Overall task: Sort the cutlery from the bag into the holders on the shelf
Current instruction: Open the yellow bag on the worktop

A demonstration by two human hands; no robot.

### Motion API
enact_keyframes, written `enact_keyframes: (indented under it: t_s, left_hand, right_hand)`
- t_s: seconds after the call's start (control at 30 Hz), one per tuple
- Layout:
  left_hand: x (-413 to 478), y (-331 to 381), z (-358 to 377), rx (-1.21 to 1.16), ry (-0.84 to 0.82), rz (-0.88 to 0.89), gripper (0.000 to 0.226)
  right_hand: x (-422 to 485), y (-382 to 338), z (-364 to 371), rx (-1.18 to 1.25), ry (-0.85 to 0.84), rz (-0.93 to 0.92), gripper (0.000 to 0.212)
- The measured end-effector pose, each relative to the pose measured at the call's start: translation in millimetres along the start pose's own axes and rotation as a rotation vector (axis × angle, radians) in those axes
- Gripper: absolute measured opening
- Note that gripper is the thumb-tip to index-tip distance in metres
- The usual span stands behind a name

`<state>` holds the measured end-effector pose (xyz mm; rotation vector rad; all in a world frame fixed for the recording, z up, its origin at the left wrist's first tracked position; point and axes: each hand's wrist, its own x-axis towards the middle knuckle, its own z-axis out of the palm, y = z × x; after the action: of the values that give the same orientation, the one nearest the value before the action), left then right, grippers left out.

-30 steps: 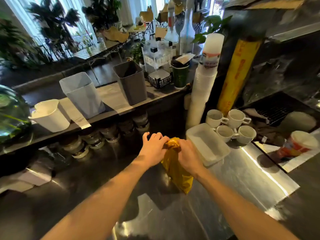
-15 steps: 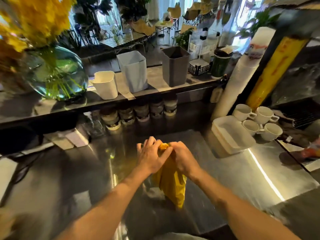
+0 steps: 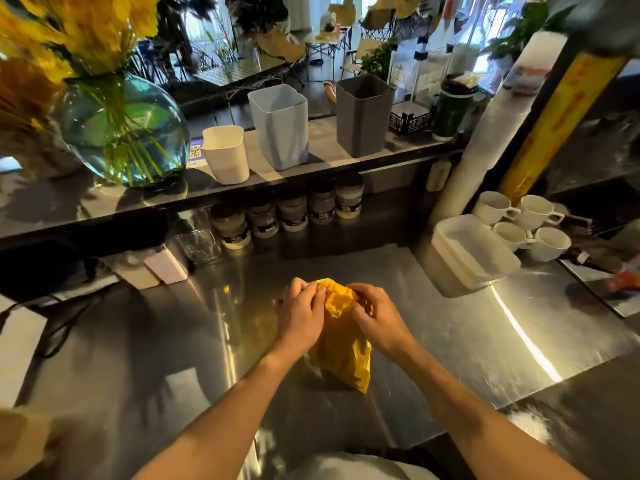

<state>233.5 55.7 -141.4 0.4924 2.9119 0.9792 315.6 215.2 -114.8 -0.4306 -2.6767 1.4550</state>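
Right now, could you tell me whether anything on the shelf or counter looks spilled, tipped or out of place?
Nothing stands out. The white holder, blue holder and grey holder stand upright on the shelf, the mugs sit upright, and the left hand and right hand grip the yellow bag. No spill shows.

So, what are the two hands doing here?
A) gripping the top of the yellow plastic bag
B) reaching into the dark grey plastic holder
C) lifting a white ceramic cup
A: the left hand and right hand both clutch the crumpled top of the yellow plastic bag on the shiny steel counter.
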Motion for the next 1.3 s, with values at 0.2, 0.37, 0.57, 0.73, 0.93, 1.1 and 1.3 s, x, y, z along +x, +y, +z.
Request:
enact_keyframes:
  t_s: [0.2, 0.37, 0.57, 0.73, 0.93, 1.1, 1.3]
  left_hand:
    - [6.5, 11.2, 3.4, -0.09, -0.017, -0.006, 0.039]
    - [2.5, 26.4, -6.4, -0.06, -0.118, 0.046, 0.078]
    - [6.9, 33.1, -0.5, 0.095, -0.079, 0.024, 0.053]
    - [13.1, 31.6, 2.2, 0.008, -0.067, -0.026, 0.033]
    - [12.0, 32.8, 1.7, -0.054, -0.066, -0.066, 0.028]
    - [9.5, 31.4, 2.5, -0.089, -0.069, -0.07, 0.027]
    - [3.5, 20.4, -3.9, -0.338, -0.044, -0.054, 0.022]
  right_hand:
    - [0.4, 11.5, -0.5, -0.035, 0.089, -0.02, 0.027]
    - [4.2, 18.9, 2.3, -0.049, 0.165, -0.065, 0.024]
    - [2.7, 24.0, 2.8, -0.055, 0.193, -0.112, 0.029]
    - [2.9, 28.2, 0.0, 0.053, 0.21, -0.055, 0.027]
    - [-2.2, 29.3, -0.6, 0.089, 0.204, -0.043, 0.022]
    - [-2.8, 29.6, 0.8, 0.099, 0.209, -0.007, 0.021]
    - [0.2, 28.4, -3.2, 0.109, 0.207, 0.02, 0.019]
